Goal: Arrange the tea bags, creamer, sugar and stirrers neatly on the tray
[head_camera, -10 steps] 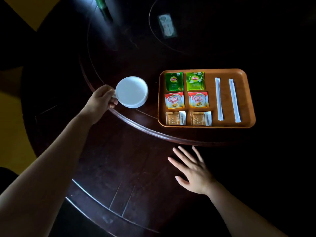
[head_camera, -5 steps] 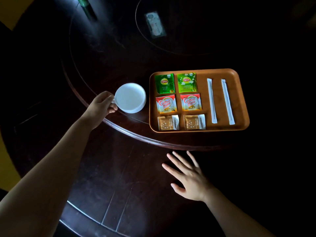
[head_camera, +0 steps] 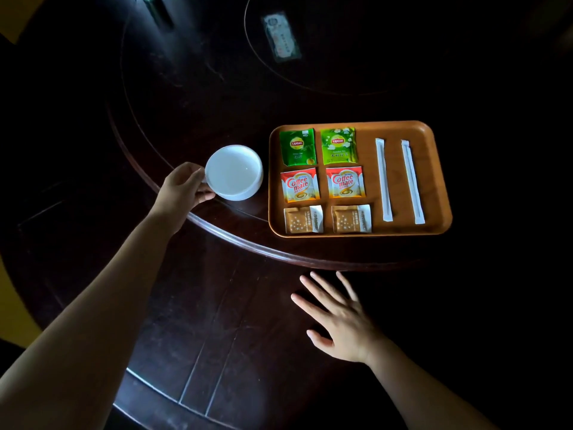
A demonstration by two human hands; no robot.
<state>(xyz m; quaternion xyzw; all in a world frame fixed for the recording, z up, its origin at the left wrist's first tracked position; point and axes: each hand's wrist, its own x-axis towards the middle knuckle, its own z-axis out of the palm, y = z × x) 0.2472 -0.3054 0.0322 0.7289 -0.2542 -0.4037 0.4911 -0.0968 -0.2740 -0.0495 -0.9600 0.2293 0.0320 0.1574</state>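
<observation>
left hand (head_camera: pixel 183 189) has its grip closed on the handle side of a white cup (head_camera: pixel 234 172), which stands on the dark worktop (head_camera: pixel 192 290) just left of the tray (head_camera: pixel 434 181), apart from its rim. right hand (head_camera: pixel 341 318) lies flat and released on the worktop's lower tier, fingers spread, grasping nothing, below the tray. on the orange tray, two green lipton tea bags (head_camera: pixel 297 147) sit side by side in the far row. two coffee mate creamer sachets (head_camera: pixel 299 185) lie in the middle row, and two brown sugar packets (head_camera: pixel 303 219) in the near row. two wrapped white stirrers (head_camera: pixel 384 180) lie parallel on the tray's right half, a little apart from each other.
</observation>
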